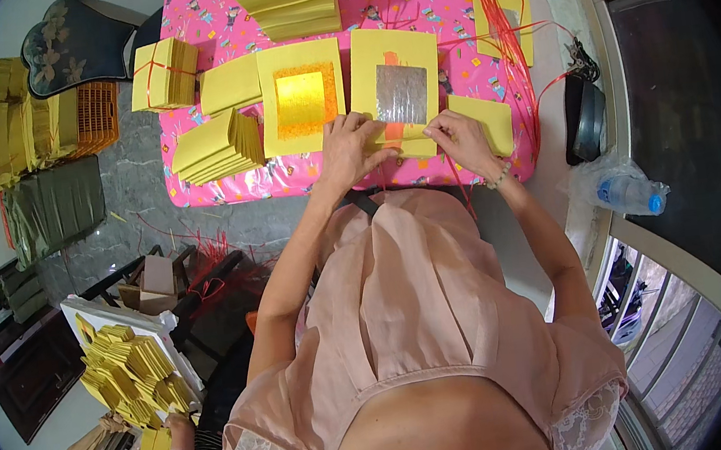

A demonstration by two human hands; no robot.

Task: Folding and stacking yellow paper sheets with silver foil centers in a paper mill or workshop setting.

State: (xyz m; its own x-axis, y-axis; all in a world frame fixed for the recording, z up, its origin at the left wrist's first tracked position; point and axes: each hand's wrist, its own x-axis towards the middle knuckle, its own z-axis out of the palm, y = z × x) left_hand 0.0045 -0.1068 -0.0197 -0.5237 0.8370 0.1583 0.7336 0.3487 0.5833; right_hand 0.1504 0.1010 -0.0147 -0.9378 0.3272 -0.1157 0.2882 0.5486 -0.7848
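Note:
My left hand (350,145) and my right hand (461,140) both grip a small folded bundle of yellow paper (405,143) at the near edge of a pink patterned table (208,30). Just beyond the bundle lies a yellow sheet with a silver foil square (402,93). To its left lies a yellow sheet with a gold foil square (302,99). A flat yellow stack (490,119) sits right of my right hand. Thin red strings (505,25) trail across the table's right side.
Folded yellow stacks (219,145) lie left of the sheets, a tied bundle (164,73) behind them, a tall pile (284,0) at the far edge. A plastic bottle (630,194) lies at the right. Another person's hand (179,420) holds yellow folded papers (130,372) at lower left.

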